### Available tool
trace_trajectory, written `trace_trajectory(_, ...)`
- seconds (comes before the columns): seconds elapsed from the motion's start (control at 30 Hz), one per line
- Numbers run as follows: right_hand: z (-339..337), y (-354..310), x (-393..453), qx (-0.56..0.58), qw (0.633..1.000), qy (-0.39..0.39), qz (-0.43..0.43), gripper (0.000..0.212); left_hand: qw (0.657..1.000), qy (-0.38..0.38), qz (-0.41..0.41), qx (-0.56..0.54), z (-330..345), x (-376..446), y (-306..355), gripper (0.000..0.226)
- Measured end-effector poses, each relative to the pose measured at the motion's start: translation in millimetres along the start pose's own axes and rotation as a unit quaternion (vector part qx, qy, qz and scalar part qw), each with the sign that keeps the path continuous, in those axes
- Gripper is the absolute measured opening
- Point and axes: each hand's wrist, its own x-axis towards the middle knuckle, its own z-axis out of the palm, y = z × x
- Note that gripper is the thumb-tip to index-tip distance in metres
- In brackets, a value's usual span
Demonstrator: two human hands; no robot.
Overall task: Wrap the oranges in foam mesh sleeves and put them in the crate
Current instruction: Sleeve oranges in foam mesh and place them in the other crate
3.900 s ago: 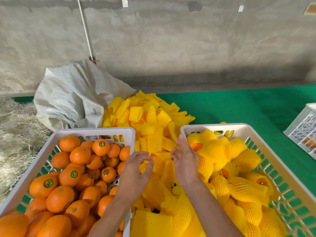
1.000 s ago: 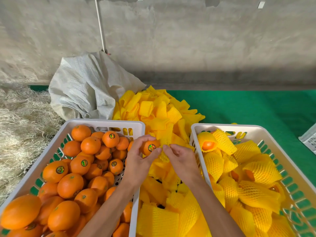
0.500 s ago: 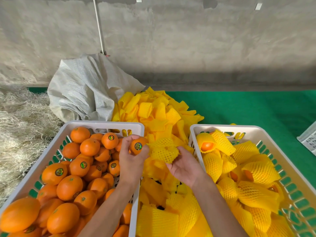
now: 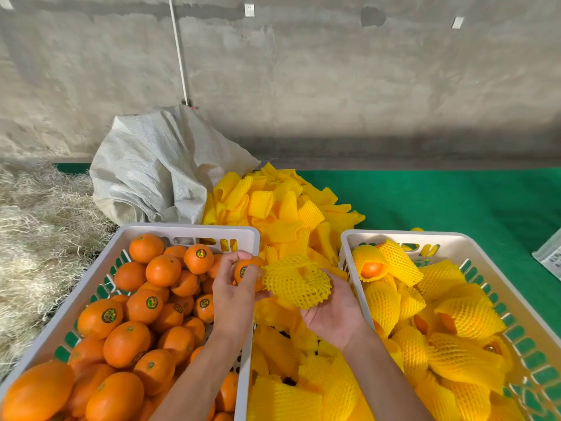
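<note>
Hands meet at the centre of the frame, over the gap between two white crates; the left hand curls its fingers round a stickered orange, holding it just past the right rim of the left crate; the right hand lies palm up with a stretched yellow foam mesh sleeve resting on its fingers, the sleeve's left edge touching the orange; whether those fingers grip the mesh from beneath cannot be told. Bare oranges fill the left crate at lower left, heaped close to its rim; the right crate at lower right holds wrapped oranges, with some rim wall bare at its far end. Loose sleeves pile between the crates and spill toward the centre top of the green mat, whose right half lies open. A grey woven sack slumps behind the left crate; straw covers the left edge; another white crate's corner shows at far right.
</note>
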Motion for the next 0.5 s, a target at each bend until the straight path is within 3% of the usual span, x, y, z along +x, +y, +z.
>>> trace_trajectory(0.13,-3,0,-1,-0.026,0.999,-0.024,-0.016,0.031,1.0,0.015,-0.017,0.002,0,-1,1,0.015)
trace_trajectory(0.27,0,-6,-7,-0.096,0.99,-0.092,-0.044,0.05,0.999,0.024,-0.026,-0.017,-1,1,1,0.015)
trace_trajectory(0.5,8,-6,-12,-0.219,0.973,0.021,-0.063,0.05,0.999,-0.007,0.011,0.045,2,-3,-1,0.023)
